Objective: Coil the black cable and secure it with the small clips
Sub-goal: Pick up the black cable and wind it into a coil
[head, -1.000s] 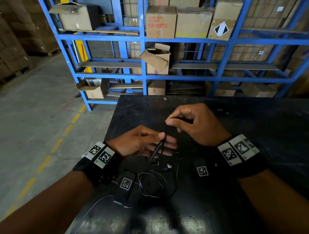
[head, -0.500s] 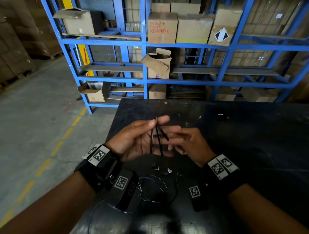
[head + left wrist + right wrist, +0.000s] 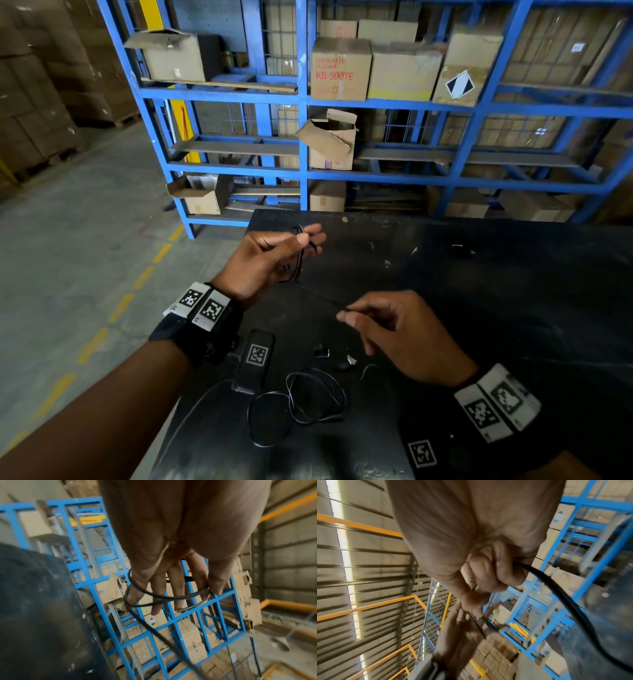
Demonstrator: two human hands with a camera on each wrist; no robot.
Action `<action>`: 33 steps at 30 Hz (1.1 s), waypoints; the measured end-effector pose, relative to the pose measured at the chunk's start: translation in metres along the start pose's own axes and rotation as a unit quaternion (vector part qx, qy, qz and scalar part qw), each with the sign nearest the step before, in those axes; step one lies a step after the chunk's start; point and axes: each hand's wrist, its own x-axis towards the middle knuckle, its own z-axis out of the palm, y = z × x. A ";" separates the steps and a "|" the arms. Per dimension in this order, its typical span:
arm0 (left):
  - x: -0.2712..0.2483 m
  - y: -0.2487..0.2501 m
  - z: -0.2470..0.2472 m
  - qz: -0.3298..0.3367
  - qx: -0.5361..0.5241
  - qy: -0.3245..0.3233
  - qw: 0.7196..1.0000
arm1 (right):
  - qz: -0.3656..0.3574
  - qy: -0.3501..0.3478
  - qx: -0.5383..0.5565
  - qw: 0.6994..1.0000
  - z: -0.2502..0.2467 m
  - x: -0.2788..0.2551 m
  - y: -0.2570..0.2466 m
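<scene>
The thin black cable [image 3: 320, 297] runs taut between my two hands above the black table [image 3: 479, 291]. My left hand [image 3: 305, 240] is raised at the table's far left, with a few loops of the cable [image 3: 163, 597] wound round its extended fingers and the thumb pressing on them. My right hand [image 3: 344, 313], lower and to the right, pinches the cable [image 3: 556, 588] between thumb and curled fingers. The loose rest of the cable [image 3: 308, 401] lies in loops on the table near me. Two small clips [image 3: 322, 353] [image 3: 346, 362] lie between the loops and my right hand.
A black device with a square marker [image 3: 256, 358] lies on the table under my left wrist. The table's left edge drops to the concrete floor [image 3: 85, 257]. Blue shelving [image 3: 301, 137] with cardboard boxes stands behind the table.
My hands have drawn apart: the left went up and away with the loops on its fingers, the right came down towards me and to the right, stretching the cable straight between them.
</scene>
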 end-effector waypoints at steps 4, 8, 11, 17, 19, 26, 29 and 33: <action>-0.010 -0.009 -0.001 -0.008 0.097 -0.058 0.994 | -0.053 0.018 -0.108 0.993 -0.026 0.011 -0.029; -0.018 -0.011 0.011 -0.027 0.156 -0.143 0.977 | -0.100 0.022 -0.141 0.985 -0.041 0.032 -0.042; -0.024 -0.007 0.017 -0.060 0.122 -0.197 0.971 | -0.128 0.003 -0.109 0.986 -0.043 0.046 -0.045; -0.034 -0.003 0.017 -0.099 -0.048 -0.218 0.970 | -0.112 0.003 0.025 0.993 -0.042 0.065 -0.022; -0.034 -0.002 0.018 -0.087 -0.093 -0.223 0.966 | -0.077 0.009 0.085 0.993 -0.034 0.064 -0.010; -0.021 0.000 0.022 -0.040 -0.193 -0.200 0.960 | 0.032 0.028 0.191 0.981 0.013 0.047 0.031; -0.011 0.003 0.019 -0.028 -0.190 -0.160 0.968 | 0.066 0.001 0.175 0.982 0.031 0.032 0.042; 0.000 0.005 0.011 -0.026 -0.141 -0.094 0.985 | 0.084 -0.001 0.171 0.982 0.044 0.018 0.042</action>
